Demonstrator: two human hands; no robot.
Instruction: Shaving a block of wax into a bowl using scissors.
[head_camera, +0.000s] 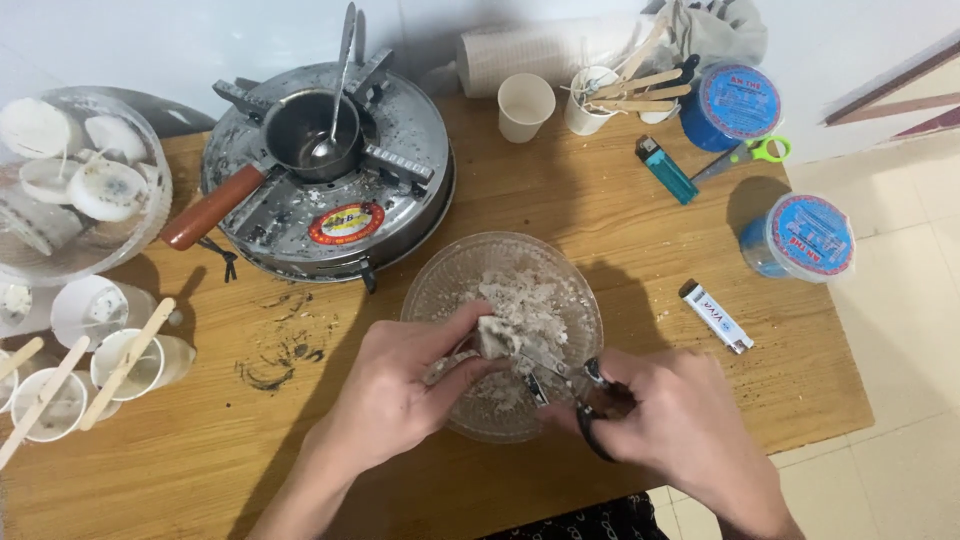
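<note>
Left hand pinching a pale waxy chunk between thumb and fingertips, held over the near half of a clear glass bowl. Right hand closed round the dark handles of scissors, blades pointing left and slightly far, tips touching or just under the chunk; blades look narrowly parted, hard to tell exactly. Chunk lies left of the scissor hand, right of the left palm, squarely between both; long axis of scissors running right-near to left-far. Left hand touching it, so nearer. White shavings piled in the bowl beneath. Wooden table, scuffed with dark marks left of the bowl. Far left: round metal stove with a small saucepan, spoon standing in it. Far: paper cup, cup of wooden sticks, blue lighter, green-handled scissors, two blue-lidded tubs. Left edge: bowl of white discs, small cups with sticks. Pale tiled floor at right, white wall far.
</note>
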